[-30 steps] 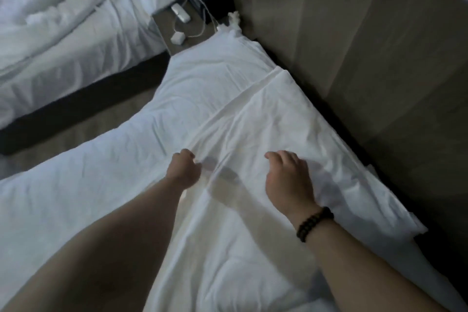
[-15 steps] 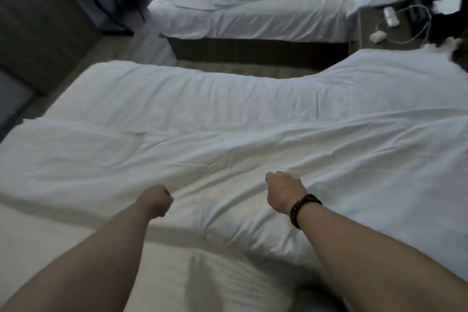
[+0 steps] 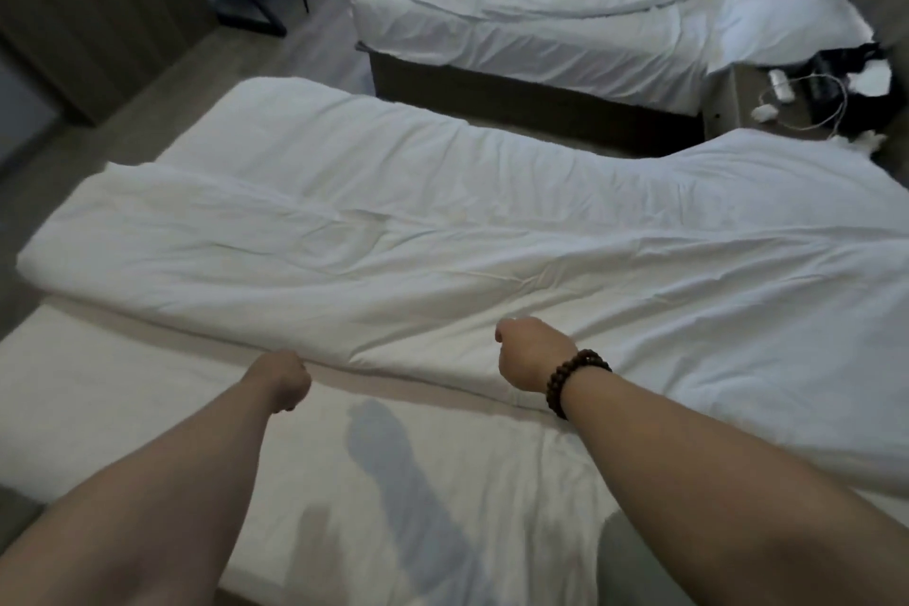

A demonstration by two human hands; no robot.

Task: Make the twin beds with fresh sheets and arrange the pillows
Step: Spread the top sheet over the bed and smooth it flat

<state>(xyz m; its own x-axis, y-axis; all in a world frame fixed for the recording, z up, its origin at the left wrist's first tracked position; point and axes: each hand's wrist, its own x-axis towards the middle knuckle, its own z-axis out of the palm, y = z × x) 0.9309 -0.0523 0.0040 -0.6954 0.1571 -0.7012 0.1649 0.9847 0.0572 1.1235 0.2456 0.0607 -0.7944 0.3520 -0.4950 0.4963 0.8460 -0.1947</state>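
The room is dim. The fingertips of both hands are hidden under the fists. The small things on the nightstand, beyond the duvet's far right corner, are hard to make out, and the second bed behind the duvet is cut off at the top.

The white duvet lies across the near bed's sheet. The left hand is curled and grips the duvet's near edge. The right hand, with a bead bracelet, is curled into the duvet's fabric just inside this edge, where creases meet.

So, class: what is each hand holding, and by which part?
Both the left hand and right hand grip the white duvet along its near edge.
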